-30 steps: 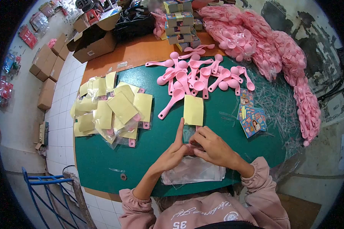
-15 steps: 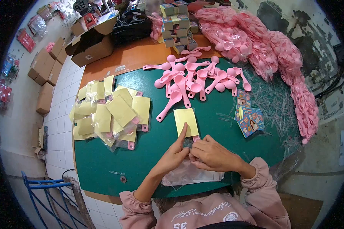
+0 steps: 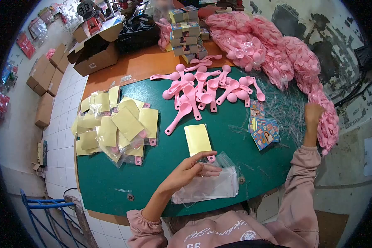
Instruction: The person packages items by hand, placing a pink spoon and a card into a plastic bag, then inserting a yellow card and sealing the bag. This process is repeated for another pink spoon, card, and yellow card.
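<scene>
My left hand (image 3: 192,169) hovers with its fingers spread over clear plastic bags (image 3: 211,188) at the near edge. Just beyond its fingertips lies a yellow card (image 3: 197,139) in a packet, a pink handle end showing below it. My right hand (image 3: 314,113) is far to the right, above clear plastic strips and beside bagged pink spoons (image 3: 327,124); its fingers look curled, and whether they hold anything is not visible. Loose pink spoons (image 3: 190,93) are heaped mid-table. Small printed cards (image 3: 265,133) lie right of the yellow card.
Filled packets with yellow cards (image 3: 111,124) are piled on the left of the green table (image 3: 153,186). Stacked card bundles (image 3: 185,33), a black bag (image 3: 138,31) and an open carton (image 3: 96,53) stand behind. Clear plastic strips (image 3: 283,113) litter the right side.
My right hand has left the packet and moved far right. My left hand's pointing finger has come off the yellow card, and its fingers have spread over the bags.
</scene>
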The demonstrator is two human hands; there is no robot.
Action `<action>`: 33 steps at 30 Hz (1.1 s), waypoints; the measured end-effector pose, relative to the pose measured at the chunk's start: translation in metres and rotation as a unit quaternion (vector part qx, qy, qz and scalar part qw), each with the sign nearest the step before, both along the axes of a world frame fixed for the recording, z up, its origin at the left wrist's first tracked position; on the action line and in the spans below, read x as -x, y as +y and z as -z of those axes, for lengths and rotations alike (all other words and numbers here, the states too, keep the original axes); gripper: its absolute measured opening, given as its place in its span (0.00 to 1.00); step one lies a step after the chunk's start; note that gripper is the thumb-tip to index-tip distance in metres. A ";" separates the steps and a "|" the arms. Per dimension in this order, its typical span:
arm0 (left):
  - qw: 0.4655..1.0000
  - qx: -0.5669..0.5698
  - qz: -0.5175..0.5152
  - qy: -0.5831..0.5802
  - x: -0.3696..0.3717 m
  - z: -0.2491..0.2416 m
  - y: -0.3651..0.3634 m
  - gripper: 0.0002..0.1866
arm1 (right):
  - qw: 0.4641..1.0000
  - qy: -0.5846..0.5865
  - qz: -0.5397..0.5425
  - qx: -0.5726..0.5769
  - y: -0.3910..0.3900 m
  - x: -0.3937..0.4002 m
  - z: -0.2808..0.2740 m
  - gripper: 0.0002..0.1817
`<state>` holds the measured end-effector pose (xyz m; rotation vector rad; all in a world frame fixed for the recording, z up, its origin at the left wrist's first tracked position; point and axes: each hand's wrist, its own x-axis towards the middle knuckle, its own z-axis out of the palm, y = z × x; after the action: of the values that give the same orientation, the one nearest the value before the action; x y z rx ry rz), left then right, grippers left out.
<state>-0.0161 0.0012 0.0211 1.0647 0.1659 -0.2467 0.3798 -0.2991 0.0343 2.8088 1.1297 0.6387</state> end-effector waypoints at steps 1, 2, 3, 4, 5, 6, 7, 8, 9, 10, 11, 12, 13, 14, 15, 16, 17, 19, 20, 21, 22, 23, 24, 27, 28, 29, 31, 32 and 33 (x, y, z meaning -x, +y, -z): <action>1.000 -0.002 0.001 0.009 0.000 -0.001 0.000 0.22 | 0.995 0.071 0.065 0.000 -0.004 0.017 -0.011 0.08; 1.000 -0.004 -0.004 0.005 -0.001 0.000 0.001 0.22 | 0.982 0.139 0.127 0.000 -0.001 0.034 -0.025 0.10; 1.000 0.006 -0.010 0.007 -0.001 0.002 0.000 0.21 | 0.988 0.127 0.049 -0.069 0.023 0.070 -0.039 0.11; 1.000 0.013 -0.010 0.010 0.000 0.003 0.000 0.21 | 0.983 0.114 -0.025 -0.141 0.059 0.113 -0.046 0.13; 1.000 0.012 -0.006 0.016 -0.001 0.003 0.000 0.21 | 0.971 0.157 -0.059 -0.173 0.082 0.141 -0.040 0.22; 1.000 0.010 -0.020 0.017 -0.001 0.002 -0.002 0.20 | 0.925 0.248 -0.192 -0.216 0.095 0.168 -0.033 0.23; 0.999 0.008 -0.036 0.016 -0.002 0.002 -0.002 0.19 | 0.878 0.394 -0.237 -0.132 0.119 0.199 -0.043 0.21; 0.999 0.006 -0.034 0.020 -0.002 0.006 -0.002 0.19 | 0.845 0.431 -0.292 -0.118 0.132 0.218 -0.029 0.23; 0.998 -0.007 -0.045 0.031 -0.001 0.011 -0.001 0.17 | 0.808 0.464 -0.349 -0.104 0.142 0.231 -0.012 0.25; 0.997 -0.019 -0.058 0.041 0.001 0.014 0.000 0.16 | 0.806 0.465 -0.352 -0.106 0.149 0.240 -0.002 0.25; 0.997 -0.021 -0.060 0.043 0.004 0.014 0.000 0.16 | 0.794 0.479 -0.357 -0.114 0.156 0.247 0.007 0.23; 0.996 0.009 -0.088 0.033 0.005 0.014 0.000 0.15 | 0.782 0.491 -0.363 -0.121 0.160 0.250 0.011 0.21; 0.992 0.041 -0.116 0.024 0.006 0.014 0.000 0.14 | 0.781 0.492 -0.365 -0.121 0.161 0.250 0.014 0.21; 0.992 0.041 -0.118 0.024 0.006 0.010 0.003 0.14 | 0.761 0.513 -0.371 -0.141 0.161 0.249 0.016 0.18; 0.994 0.070 -0.084 0.022 0.007 0.002 0.006 0.13 | 0.740 0.534 -0.376 -0.160 0.160 0.247 0.016 0.15; 0.994 0.100 -0.048 0.020 0.008 -0.003 0.009 0.13 | 0.741 0.534 -0.375 -0.158 0.158 0.243 0.015 0.15; 0.993 0.102 -0.047 0.019 0.009 -0.005 0.011 0.13 | 0.714 0.585 -0.344 -0.175 0.157 0.239 0.013 0.13; 0.992 -0.072 -0.092 0.057 0.012 -0.005 0.011 0.12 | 0.681 0.635 -0.309 -0.193 0.155 0.236 0.016 0.11; 0.970 -0.207 -0.121 0.030 0.014 0.008 0.009 0.13 | 0.661 0.649 -0.296 -0.232 0.155 0.236 0.021 0.10; 0.971 -0.207 -0.119 0.033 0.012 0.006 0.006 0.13 | 0.640 0.662 -0.281 -0.271 0.154 0.236 0.025 0.09; 0.940 -0.318 -0.127 -0.005 0.010 0.000 0.002 0.14 | 0.638 0.663 -0.280 -0.272 0.154 0.237 0.026 0.09; 0.895 -0.424 -0.133 -0.043 0.008 -0.002 -0.002 0.15 | 0.614 0.686 -0.275 -0.279 0.155 0.238 0.026 0.08; 0.874 -0.459 -0.152 -0.055 0.006 0.001 -0.004 0.14 | 0.588 0.707 -0.270 -0.285 0.155 0.239 0.027 0.07; 0.869 -0.472 -0.147 -0.020 0.006 0.001 -0.001 0.10 | 0.594 0.719 -0.240 -0.271 0.154 0.238 0.032 0.08; 0.870 -0.471 -0.146 -0.019 0.005 0.001 -0.002 0.10 | 0.593 0.720 -0.239 -0.270 0.155 0.239 0.031 0.08; 0.875 -0.459 -0.157 -0.011 0.005 0.001 -0.002 0.09 | 0.579 0.743 -0.194 -0.273 0.156 0.242 0.029 0.08; 0.879 -0.446 -0.168 -0.002 0.005 0.002 -0.004 0.08 | 0.563 0.766 -0.147 -0.274 0.159 0.245 0.027 0.09; 0.879 -0.442 -0.178 -0.002 0.005 0.005 -0.005 0.09 | 0.575 0.756 -0.130 -0.286 0.160 0.247 0.026 0.09; 0.879 -0.439 -0.189 -0.003 0.005 0.007 -0.005 0.09 | 0.587 0.745 -0.112 -0.297 0.160 0.248 0.025 0.09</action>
<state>-0.0216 -0.0037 0.0142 1.9021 0.5061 0.2225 0.1316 -0.1386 0.0088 3.3673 1.4066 -2.2904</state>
